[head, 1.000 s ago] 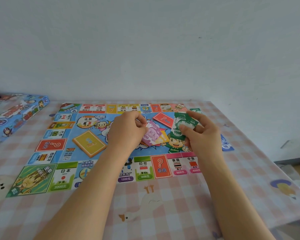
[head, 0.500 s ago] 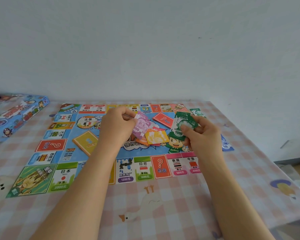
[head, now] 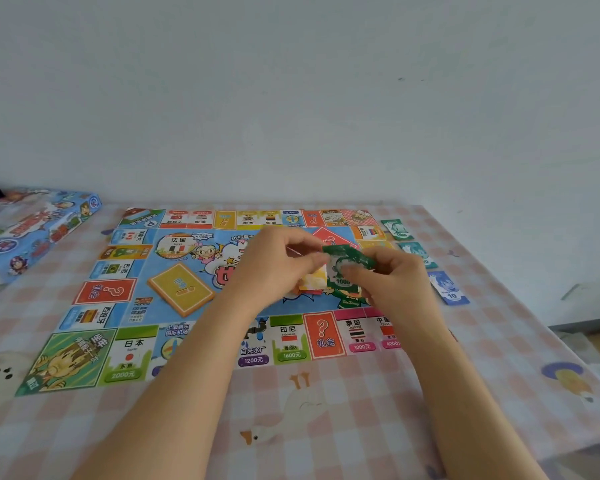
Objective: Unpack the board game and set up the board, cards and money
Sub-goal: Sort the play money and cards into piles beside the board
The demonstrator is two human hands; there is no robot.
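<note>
Left hand brought against right hand; banknotes pinched by both. Light, floppy, slippery: best gripped at edges.

The board lies flat and open under both grips. A yellow card stack sits left of the left grip, and a red card stack lies just beyond it. The right grip pinches a green 1000 note, while the left grip holds orange-yellow notes. A blue 10 note lies right of the right grip.
</note>
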